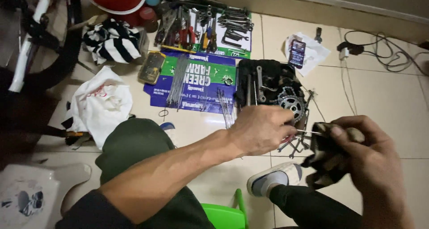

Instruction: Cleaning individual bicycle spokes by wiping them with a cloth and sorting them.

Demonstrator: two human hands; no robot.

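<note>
A spoke (pixel 308 132) was held between the left hand (pixel 261 130) and the right hand (pixel 362 144), which also gripped a rag (pixel 324 160). Behind them a sprocket (pixel 292 103) was laid on a cloth (pixel 250 72); further spokes (pixel 178 79) were spread on cardboard (pixel 196 97) to its left.

We see a pale tiled floor (pixel 384 95) strewn with gear: a flattened blue and green cardboard box (pixel 196 79) carrying thin metal spokes (pixel 178 79), a row of wrenches and pliers (pixel 210 26), a toothed metal sprocket (pixel 292 105), a black-and-white striped cloth (pixel 111 41), a white plastic bag (pixel 103 102) and a smartphone (pixel 297 52).
</note>
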